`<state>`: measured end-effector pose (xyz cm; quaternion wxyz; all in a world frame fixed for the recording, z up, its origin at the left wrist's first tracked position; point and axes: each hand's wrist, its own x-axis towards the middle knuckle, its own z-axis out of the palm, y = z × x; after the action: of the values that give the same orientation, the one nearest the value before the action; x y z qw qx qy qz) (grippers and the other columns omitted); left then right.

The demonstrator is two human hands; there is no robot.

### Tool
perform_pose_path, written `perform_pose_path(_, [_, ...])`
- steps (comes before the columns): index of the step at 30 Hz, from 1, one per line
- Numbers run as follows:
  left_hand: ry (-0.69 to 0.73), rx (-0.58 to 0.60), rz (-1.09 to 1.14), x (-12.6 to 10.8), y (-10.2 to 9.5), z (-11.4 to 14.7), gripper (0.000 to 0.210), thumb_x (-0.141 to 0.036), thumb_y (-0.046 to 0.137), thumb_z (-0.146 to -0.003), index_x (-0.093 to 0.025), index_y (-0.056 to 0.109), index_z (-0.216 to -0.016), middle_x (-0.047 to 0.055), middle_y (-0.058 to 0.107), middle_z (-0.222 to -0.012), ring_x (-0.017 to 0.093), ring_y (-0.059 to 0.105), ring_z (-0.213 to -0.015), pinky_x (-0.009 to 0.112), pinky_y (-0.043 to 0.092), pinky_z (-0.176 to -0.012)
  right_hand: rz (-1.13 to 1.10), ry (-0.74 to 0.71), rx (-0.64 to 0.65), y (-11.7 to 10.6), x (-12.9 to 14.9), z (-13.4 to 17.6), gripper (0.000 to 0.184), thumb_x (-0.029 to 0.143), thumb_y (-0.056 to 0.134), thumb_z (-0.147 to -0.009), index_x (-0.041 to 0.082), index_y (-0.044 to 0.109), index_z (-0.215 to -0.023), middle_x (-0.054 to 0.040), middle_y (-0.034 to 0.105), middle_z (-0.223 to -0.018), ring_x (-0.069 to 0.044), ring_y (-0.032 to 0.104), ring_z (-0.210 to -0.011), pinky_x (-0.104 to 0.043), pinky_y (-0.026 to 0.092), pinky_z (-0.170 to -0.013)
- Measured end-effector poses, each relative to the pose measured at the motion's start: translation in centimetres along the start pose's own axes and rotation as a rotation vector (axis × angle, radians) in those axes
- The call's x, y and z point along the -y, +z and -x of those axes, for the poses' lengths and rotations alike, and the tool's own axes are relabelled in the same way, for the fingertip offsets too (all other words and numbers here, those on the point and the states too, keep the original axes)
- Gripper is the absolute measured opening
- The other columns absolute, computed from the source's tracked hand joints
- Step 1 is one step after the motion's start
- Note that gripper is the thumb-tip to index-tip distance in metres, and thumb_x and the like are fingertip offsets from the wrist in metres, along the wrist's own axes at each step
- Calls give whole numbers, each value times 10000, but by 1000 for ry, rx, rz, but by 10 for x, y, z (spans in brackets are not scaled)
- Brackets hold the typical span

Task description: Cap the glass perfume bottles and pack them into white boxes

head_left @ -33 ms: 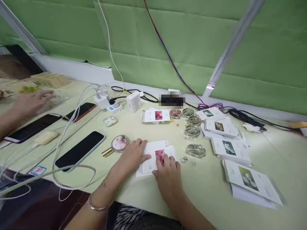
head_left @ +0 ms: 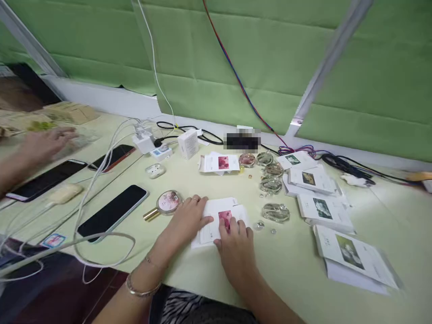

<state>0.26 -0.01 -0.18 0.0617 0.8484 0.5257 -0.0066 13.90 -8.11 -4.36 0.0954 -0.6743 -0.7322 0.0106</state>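
Note:
A flat white carton (head_left: 211, 229) with a pink flower picture lies on the table in front of me. My left hand (head_left: 189, 220) rests on its left side, fingers stretched toward the back and thumb apart. On the picture are the bent fingertips of my right hand (head_left: 238, 245), its thumb near the carton's front edge. Just left of my left hand lies a round bottle (head_left: 168, 201) with a floral front and a gold-coloured stem. Right of the carton are a small clear round piece (head_left: 258, 225) and an oval clear glass bottle (head_left: 276, 212).
Several flat white cartons (head_left: 326, 207) with flower pictures line the right side; another carton (head_left: 219, 163) lies behind. Small bottles (head_left: 270, 183) stand in between. A phone (head_left: 113, 211), looping white cables (head_left: 79, 216) and another person's hand (head_left: 47, 144) are at left.

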Motion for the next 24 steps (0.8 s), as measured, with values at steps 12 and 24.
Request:
perform_pose_path(12, [-266, -368, 68, 45, -8, 18, 401, -358, 355, -865, -155, 475, -1188, 124, 471, -1291, 319, 252, -1298, 529, 259, -1007, 34, -11, -89, 15, -2, -77, 374, 348, 477, -848, 165, 491, -1174, -146, 541, -1109, -270, 464, -967, -422, 374, -786])
perform_pose_path(24, [117, 262, -97, -8, -69, -183, 1176, -434, 774, -485, -209, 77, -1405, 125, -7, -1482, 371, -30, -1334, 566, 94, -1035, -44, -29, -143, 21, -1, -99, 380, 396, 493, -834, 206, 495, -1162, -127, 526, -1145, -254, 449, -1011, -409, 366, -831])
